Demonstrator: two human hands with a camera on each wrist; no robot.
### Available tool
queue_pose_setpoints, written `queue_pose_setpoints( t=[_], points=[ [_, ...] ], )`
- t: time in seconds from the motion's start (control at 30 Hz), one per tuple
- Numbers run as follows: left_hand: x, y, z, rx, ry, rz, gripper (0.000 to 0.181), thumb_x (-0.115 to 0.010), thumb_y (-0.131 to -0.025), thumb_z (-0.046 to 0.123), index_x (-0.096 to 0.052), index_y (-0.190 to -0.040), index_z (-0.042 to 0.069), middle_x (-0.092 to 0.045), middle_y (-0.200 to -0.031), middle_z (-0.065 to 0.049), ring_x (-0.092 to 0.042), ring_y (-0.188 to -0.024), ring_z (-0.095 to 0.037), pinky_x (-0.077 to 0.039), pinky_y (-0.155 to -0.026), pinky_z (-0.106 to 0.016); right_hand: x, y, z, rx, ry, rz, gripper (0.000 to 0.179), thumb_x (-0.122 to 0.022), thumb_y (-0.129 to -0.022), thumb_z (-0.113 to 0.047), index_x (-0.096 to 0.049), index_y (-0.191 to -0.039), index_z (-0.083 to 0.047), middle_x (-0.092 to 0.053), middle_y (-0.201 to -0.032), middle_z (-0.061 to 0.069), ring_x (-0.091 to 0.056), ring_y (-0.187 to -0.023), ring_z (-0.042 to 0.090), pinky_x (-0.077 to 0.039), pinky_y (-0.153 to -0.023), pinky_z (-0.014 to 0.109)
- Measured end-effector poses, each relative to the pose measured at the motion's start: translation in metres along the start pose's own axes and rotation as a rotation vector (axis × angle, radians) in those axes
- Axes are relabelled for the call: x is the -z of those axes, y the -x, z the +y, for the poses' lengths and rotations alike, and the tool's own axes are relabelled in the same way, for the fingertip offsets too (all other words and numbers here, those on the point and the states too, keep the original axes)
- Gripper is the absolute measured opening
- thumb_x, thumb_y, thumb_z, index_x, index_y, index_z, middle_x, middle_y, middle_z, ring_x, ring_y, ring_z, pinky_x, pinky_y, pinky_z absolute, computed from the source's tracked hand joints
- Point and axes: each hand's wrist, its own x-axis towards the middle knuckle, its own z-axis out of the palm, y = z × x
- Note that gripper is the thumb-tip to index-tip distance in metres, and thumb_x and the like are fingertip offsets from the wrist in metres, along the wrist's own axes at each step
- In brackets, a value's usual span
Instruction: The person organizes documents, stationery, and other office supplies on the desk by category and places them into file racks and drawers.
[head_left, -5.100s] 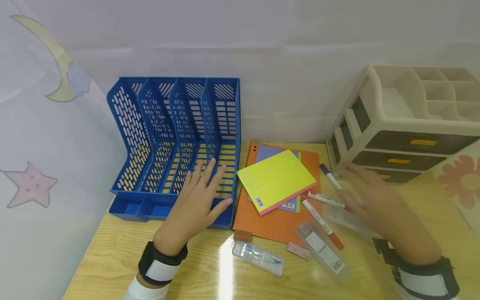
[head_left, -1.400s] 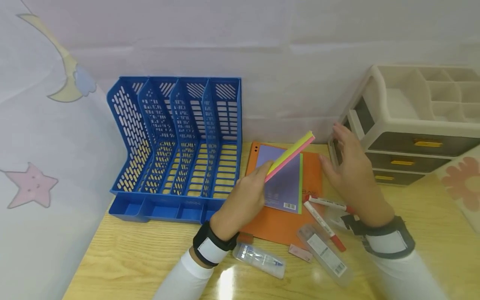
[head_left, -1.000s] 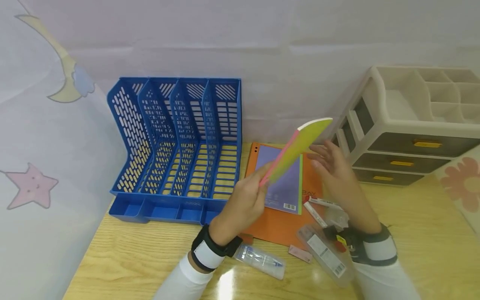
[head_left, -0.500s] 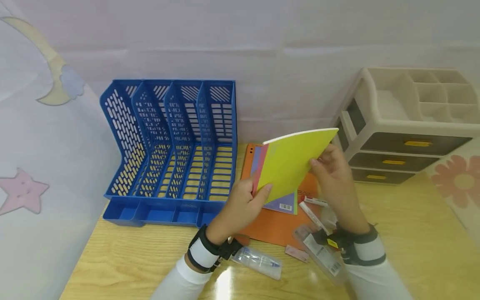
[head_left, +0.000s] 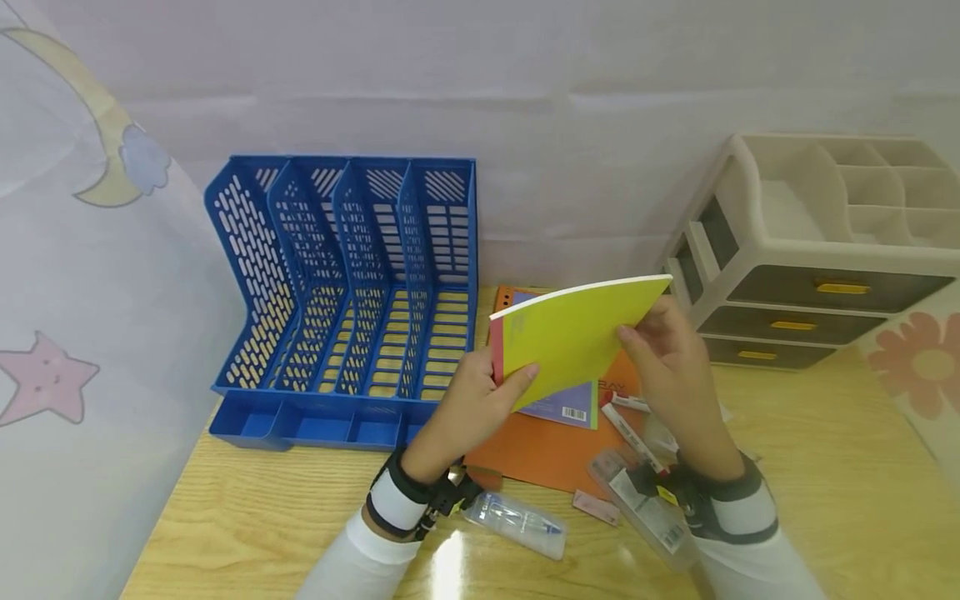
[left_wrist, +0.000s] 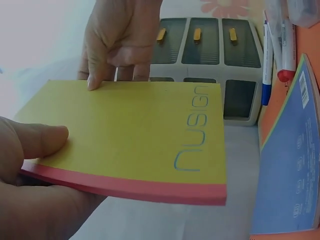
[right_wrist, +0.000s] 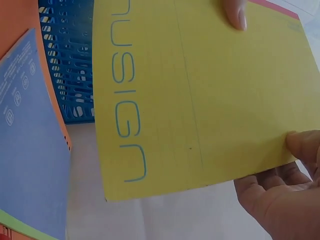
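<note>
A yellow notebook (head_left: pixel 573 337) with a pink spine is held up tilted between both hands, above the table. My left hand (head_left: pixel 472 408) grips its pink spine side, thumb on the yellow cover. At the opposite edge my right hand (head_left: pixel 675 375) pinches it, thumb in front and fingers behind. The left wrist view shows the lettering "nusign" on the notebook (left_wrist: pixel 135 130). Below it a purple notebook (head_left: pixel 558 406) with a green spine lies on an orange folder (head_left: pixel 525 450), partly hidden by the yellow one.
A blue file rack (head_left: pixel 345 275) with tall dividers stands at left. At right is a beige drawer unit (head_left: pixel 750 225). Red-capped markers (head_left: pixel 630 433), a clear case (head_left: pixel 648 508), a pink eraser (head_left: pixel 596 507) and a correction-tape pack (head_left: pixel 517 523) lie near the front.
The left hand lifted the yellow notebook off the purple one and turned its cover toward the head camera. The right hand came from the drawer unit and took hold of the other edge.
</note>
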Motion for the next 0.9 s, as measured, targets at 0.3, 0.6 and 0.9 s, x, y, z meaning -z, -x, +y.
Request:
queue_pose_setpoints(
  t=[0.3,0.6,0.9],
  points=[
    [0.015,0.006,0.019,-0.009,-0.067,-0.001,0.022,-0.056,-0.099,0.016,-0.068,-0.102,-0.002,-0.052,-0.066,-0.007,-0.041,-0.053,-0.016,-0.035,-0.05,-0.024,0.003,0.0,-0.01,0.096,-0.024,-0.02,0.037,-0.047,-0.088,0.024,-0.046,-0.124,0.016,-0.063,-0.114,0.008,-0.062,-0.103,0.02,-0.053,-0.091,0.019],
    [0.044,0.015,0.039,-0.091,-0.08,0.057,0.027,-0.054,-0.098,0.007,-0.062,-0.123,0.0,-0.069,-0.119,-0.017,-0.066,-0.106,-0.022,-0.057,-0.09,-0.041,0.018,-0.002,-0.017,0.112,0.27,-0.021,0.042,-0.052,-0.087,0.02,-0.051,-0.128,0.01,-0.066,-0.116,0.017,-0.062,-0.107,0.02,-0.051,-0.09,0.015],
    [0.076,0.024,0.042,-0.111,-0.17,0.233,0.026,-0.056,-0.096,0.003,-0.062,-0.12,-0.002,-0.072,-0.11,-0.019,-0.068,-0.068,-0.02,-0.058,-0.057,-0.025,0.035,-0.002,-0.02,0.091,0.714,0.011,0.041,-0.06,-0.091,-0.001,-0.057,-0.131,-0.007,-0.066,-0.124,0.012,-0.059,-0.106,0.006,-0.043,-0.066,0.002]
  ],
)
